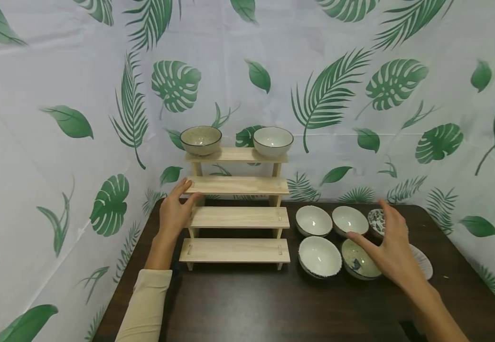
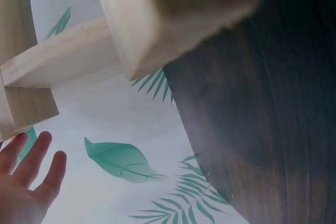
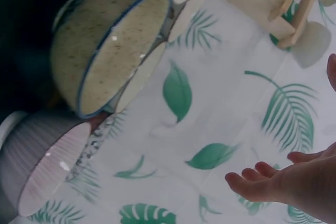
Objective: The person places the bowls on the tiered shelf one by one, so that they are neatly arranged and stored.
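Observation:
My left hand (image 1: 174, 211) is at the left end of a stepped wooden display rack (image 1: 238, 185), beside its second tier from the top. Thumb and forefinger are spread there; the left wrist view shows the other fingers (image 2: 39, 161) extended near the wood, and contact is unclear. My right hand (image 1: 394, 244) is raised over the bowls on the right, thumb and fingers apart, holding nothing. Below it are a speckled beige bowl (image 1: 358, 261) and a black-and-white patterned bowl (image 1: 375, 221), both partly covered by the hand. A pale ribbed bowl (image 3: 44, 169) shows in the right wrist view.
On the rack's top tier stand a brownish bowl (image 1: 201, 137) and a white bowl (image 1: 273, 140). Three white bowls, including the front one (image 1: 320, 256), sit right of the rack on the dark wooden table (image 1: 238, 304). Leaf-print cloth (image 1: 238, 57) hangs behind.

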